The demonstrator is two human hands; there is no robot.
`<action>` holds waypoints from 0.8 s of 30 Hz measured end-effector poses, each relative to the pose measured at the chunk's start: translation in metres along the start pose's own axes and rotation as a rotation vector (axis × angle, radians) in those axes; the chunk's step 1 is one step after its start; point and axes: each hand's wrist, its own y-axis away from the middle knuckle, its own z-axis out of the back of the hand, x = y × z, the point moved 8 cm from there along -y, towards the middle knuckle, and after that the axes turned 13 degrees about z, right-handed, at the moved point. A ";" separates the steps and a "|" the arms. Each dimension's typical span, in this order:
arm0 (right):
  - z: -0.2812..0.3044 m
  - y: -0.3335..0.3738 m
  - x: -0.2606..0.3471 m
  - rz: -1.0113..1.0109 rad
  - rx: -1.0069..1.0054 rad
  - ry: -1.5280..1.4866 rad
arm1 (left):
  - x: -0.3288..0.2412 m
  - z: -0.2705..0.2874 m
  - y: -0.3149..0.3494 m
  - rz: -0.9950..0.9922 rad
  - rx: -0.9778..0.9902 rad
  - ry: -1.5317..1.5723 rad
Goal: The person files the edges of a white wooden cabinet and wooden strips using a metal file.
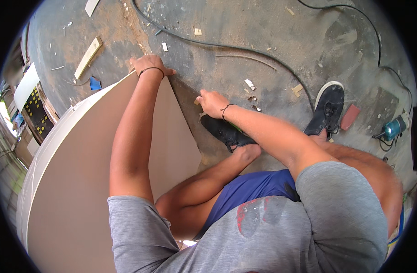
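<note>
A large beige panel piece (pixel 81 177) with a pale, curved outer edge stands at my left side. My left hand (pixel 150 64) grips its far corner, with the thumb out to the right and the other fingertips partly hidden over the edge. To the right of the panel, my right hand (pixel 213 103) is closed just above my black shoe (pixel 224 133). Its thumb and fingers press together toward the panel's straight side, a short distance away. Whatever they may hold is too small or hidden to make out.
A dark cable (pixel 226 46) curves across the dusty floor. Scattered there are a wood strip (pixel 87 58), a blue scrap (pixel 95 83) and several pale chips. Beyond my other shoe (pixel 329 107) lie a reddish block (pixel 350 117) and a teal corded power tool (pixel 393 130).
</note>
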 end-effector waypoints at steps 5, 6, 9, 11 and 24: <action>0.026 0.007 0.003 0.036 -0.184 -0.107 | 0.030 0.031 0.030 -0.055 -0.656 0.501; 0.036 0.008 0.006 0.056 -0.227 -0.123 | 0.041 0.039 0.043 -0.095 -0.754 0.675; 0.042 0.004 0.011 0.069 -0.176 -0.131 | 0.060 0.023 0.087 -0.170 -0.673 1.151; 0.043 -0.003 0.009 0.016 -0.119 -0.197 | 0.058 -0.001 0.127 -0.209 -0.496 1.324; -0.006 -0.010 -0.018 0.082 -0.313 -0.172 | -0.099 -0.146 0.208 -0.195 0.456 1.937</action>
